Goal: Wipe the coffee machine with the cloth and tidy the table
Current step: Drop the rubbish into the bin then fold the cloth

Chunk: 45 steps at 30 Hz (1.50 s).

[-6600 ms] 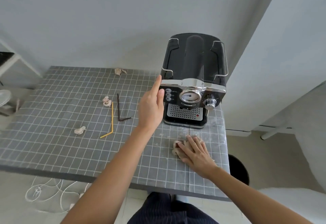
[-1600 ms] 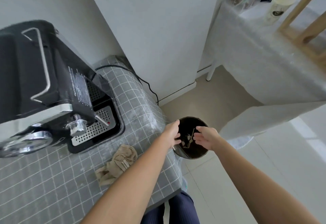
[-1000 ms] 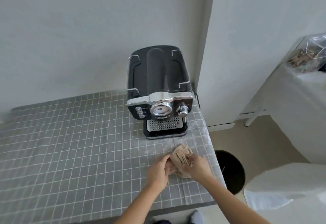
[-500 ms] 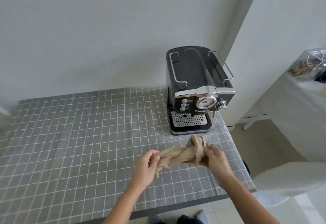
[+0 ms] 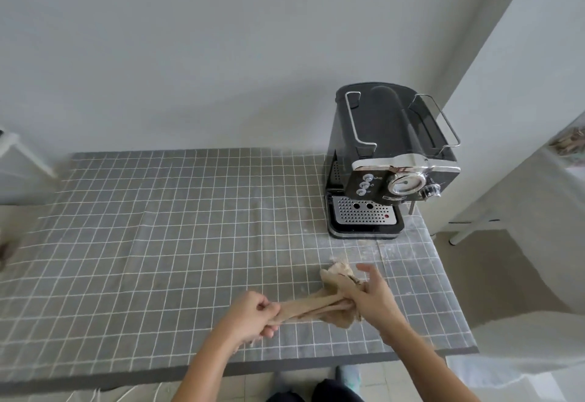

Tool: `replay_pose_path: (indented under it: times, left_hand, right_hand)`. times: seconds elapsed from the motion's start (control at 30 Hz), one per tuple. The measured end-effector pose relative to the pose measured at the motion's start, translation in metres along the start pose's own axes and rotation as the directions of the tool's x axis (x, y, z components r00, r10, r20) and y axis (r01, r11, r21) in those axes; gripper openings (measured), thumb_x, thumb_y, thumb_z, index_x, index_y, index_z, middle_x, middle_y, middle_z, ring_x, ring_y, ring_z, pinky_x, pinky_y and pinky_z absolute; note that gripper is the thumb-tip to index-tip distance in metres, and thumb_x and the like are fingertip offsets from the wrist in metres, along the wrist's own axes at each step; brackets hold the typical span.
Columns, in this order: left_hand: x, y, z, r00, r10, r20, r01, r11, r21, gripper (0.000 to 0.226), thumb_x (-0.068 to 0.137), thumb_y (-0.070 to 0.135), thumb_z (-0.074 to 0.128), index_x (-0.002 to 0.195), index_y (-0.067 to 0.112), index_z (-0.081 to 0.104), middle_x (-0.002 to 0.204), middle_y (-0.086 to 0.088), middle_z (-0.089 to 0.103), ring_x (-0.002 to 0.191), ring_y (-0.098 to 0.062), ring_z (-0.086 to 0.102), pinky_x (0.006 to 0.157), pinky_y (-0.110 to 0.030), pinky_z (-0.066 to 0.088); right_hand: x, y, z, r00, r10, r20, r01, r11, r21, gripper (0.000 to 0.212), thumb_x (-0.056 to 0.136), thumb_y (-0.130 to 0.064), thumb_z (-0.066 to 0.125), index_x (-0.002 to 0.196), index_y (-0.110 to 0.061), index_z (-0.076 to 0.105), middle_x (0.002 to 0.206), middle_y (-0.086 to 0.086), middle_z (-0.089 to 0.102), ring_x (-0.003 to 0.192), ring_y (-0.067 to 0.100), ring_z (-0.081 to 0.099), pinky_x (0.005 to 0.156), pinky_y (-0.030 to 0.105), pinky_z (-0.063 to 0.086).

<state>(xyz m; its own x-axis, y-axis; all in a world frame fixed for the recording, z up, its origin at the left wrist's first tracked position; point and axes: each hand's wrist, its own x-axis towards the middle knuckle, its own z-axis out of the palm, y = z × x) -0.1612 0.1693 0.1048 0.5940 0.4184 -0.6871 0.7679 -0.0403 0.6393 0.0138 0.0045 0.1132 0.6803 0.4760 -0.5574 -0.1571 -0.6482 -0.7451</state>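
Observation:
A beige cloth (image 5: 311, 305) is stretched between both hands just above the near right part of the table. My left hand (image 5: 250, 316) is closed around its left end. My right hand (image 5: 372, 298) grips its bunched right end, with the index finger lifted. The black and chrome coffee machine (image 5: 387, 161) stands at the table's far right corner, well behind the hands. The table (image 5: 158, 243) has a grey cloth with a white grid.
A white wall panel (image 5: 506, 85) rises right beside the machine. To the right of the table lie bare floor and a white covered surface (image 5: 544, 338). A white frame (image 5: 19, 154) stands at the far left edge.
The scraps and straws seen on the table earlier are gone. In the last second both hands picked the cloth up and pulled it out lengthwise; the view shifted left.

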Motion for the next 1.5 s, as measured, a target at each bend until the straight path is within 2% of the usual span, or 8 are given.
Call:
replay_pose_path:
  times: [0.27, 0.47, 0.6, 0.83, 1.07, 1.27, 1.37, 1.5]
  left_hand:
    - [-0.02, 0.02, -0.01, 0.886, 0.157, -0.436, -0.244, 0.958, -0.151, 0.01, 0.092, 0.032, 0.059, 0.095, 0.022, 0.061, 0.066, -0.003, 0.067, 0.052, -0.009, 0.058, 0.05, -0.022, 0.049]
    - [-0.033, 0.042, -0.031, 0.979, 0.035, -0.201, -0.159, 0.752, -0.64, 0.023, 0.091, 0.034, 0.058, 0.102, 0.014, 0.063, 0.055, 0.001, 0.053, 0.047, -0.009, 0.045, 0.045, -0.021, 0.037]
    - [-0.042, 0.053, -0.04, 0.988, 0.151, -0.031, -0.116, 0.595, -0.796, 0.027, 0.091, 0.026, 0.055, 0.109, 0.009, 0.064, 0.065, -0.005, 0.059, 0.052, -0.011, 0.051, 0.045, -0.02, 0.043]
    - [-0.049, 0.062, -0.035, 0.957, 0.247, 0.153, 0.023, 0.46, -0.887, 0.022, 0.096, 0.006, 0.046, 0.11, 0.009, 0.063, 0.081, -0.017, 0.067, 0.064, -0.019, 0.065, 0.057, -0.028, 0.057]
    - [-0.056, 0.059, -0.05, 0.961, 0.232, 0.15, 0.051, 0.383, -0.922, 0.025, 0.096, 0.008, 0.041, 0.109, 0.002, 0.062, 0.071, -0.011, 0.056, 0.05, -0.011, 0.05, 0.04, -0.016, 0.042]
    - [-0.055, 0.033, -0.073, 0.956, 0.149, -0.252, -0.21, 0.949, -0.234, 0.031, 0.078, 0.021, 0.075, 0.107, 0.021, 0.064, 0.081, 0.008, 0.057, 0.071, -0.006, 0.051, 0.066, -0.019, 0.044]
    - [-0.052, 0.023, -0.068, 0.844, 0.32, -0.43, -0.268, 0.947, 0.178, 0.042, 0.072, 0.005, 0.08, 0.102, 0.029, 0.061, 0.102, 0.014, 0.064, 0.095, -0.001, 0.058, 0.086, -0.018, 0.044]
    - [-0.042, 0.016, -0.076, 0.685, 0.496, -0.534, -0.193, 0.83, 0.523, 0.022, 0.077, 0.018, 0.077, 0.088, 0.032, 0.063, 0.089, 0.01, 0.067, 0.085, -0.011, 0.063, 0.067, -0.029, 0.054]
  right_hand:
    - [-0.009, -0.007, -0.003, 0.877, -0.478, -0.051, 0.4, 0.785, -0.472, 0.029, 0.101, -0.026, 0.049, 0.126, -0.034, 0.062, 0.077, -0.005, 0.071, 0.065, 0.014, 0.067, 0.057, 0.021, 0.049]
    - [-0.021, -0.018, -0.018, 0.925, -0.359, -0.121, 0.337, 0.926, -0.171, 0.023, 0.092, -0.03, 0.065, 0.113, -0.032, 0.072, 0.081, -0.008, 0.075, 0.07, -0.003, 0.067, 0.057, 0.013, 0.049]
    - [-0.012, -0.007, -0.014, 0.958, -0.282, 0.047, 0.274, 0.953, 0.129, 0.077, 0.071, -0.034, 0.086, 0.139, -0.027, 0.05, 0.11, -0.002, 0.071, 0.103, 0.012, 0.069, 0.091, 0.034, 0.056]
    - [0.005, 0.007, 0.041, 0.936, -0.333, 0.117, 0.345, 0.934, -0.097, 0.117, 0.056, -0.023, 0.091, 0.145, -0.052, 0.021, 0.126, 0.0, 0.042, 0.11, 0.017, 0.054, 0.095, 0.037, 0.052]
    - [0.013, 0.009, 0.078, 0.902, -0.429, -0.049, 0.419, 0.897, -0.14, 0.014, 0.09, -0.019, 0.069, 0.096, -0.03, 0.072, 0.082, -0.004, 0.066, 0.071, 0.006, 0.064, 0.066, 0.022, 0.051]
    - [-0.006, -0.022, 0.031, 0.935, -0.341, -0.1, 0.337, 0.94, -0.052, 0.016, 0.088, -0.021, 0.072, 0.101, -0.031, 0.073, 0.08, -0.008, 0.075, 0.065, 0.001, 0.065, 0.061, 0.017, 0.05]
    - [-0.025, -0.048, -0.002, 0.944, -0.323, 0.065, 0.326, 0.944, -0.051, 0.043, 0.075, -0.019, 0.083, 0.114, -0.029, 0.068, 0.091, -0.009, 0.077, 0.072, -0.003, 0.07, 0.067, 0.015, 0.054]
    - [-0.04, -0.078, -0.024, 0.904, -0.413, 0.106, 0.423, 0.836, -0.35, 0.043, 0.071, -0.014, 0.086, 0.108, -0.032, 0.071, 0.089, -0.012, 0.066, 0.073, 0.003, 0.062, 0.066, 0.013, 0.047]
